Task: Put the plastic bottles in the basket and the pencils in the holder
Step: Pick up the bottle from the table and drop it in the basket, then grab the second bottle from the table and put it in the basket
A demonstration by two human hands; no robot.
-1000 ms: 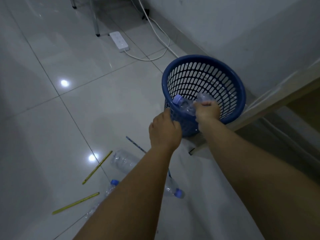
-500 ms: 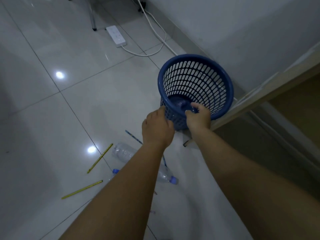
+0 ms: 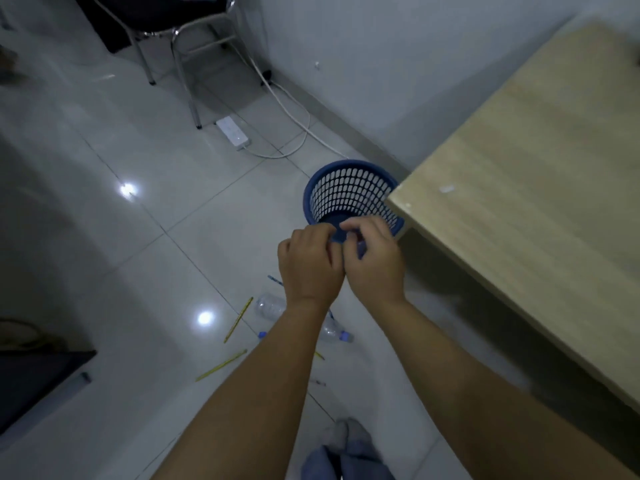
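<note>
Above the floor [image 3: 145,237], both hands meet over the near rim of the blue basket [image 3: 349,192]; left hand [image 3: 310,268] and right hand [image 3: 375,263] have fingers curled together, their contents indiscernible. Plastic bottles [image 3: 270,306] and pencils [image 3: 238,319] lie below: pick up each bottle singly and release it well inside the rim.
</note>
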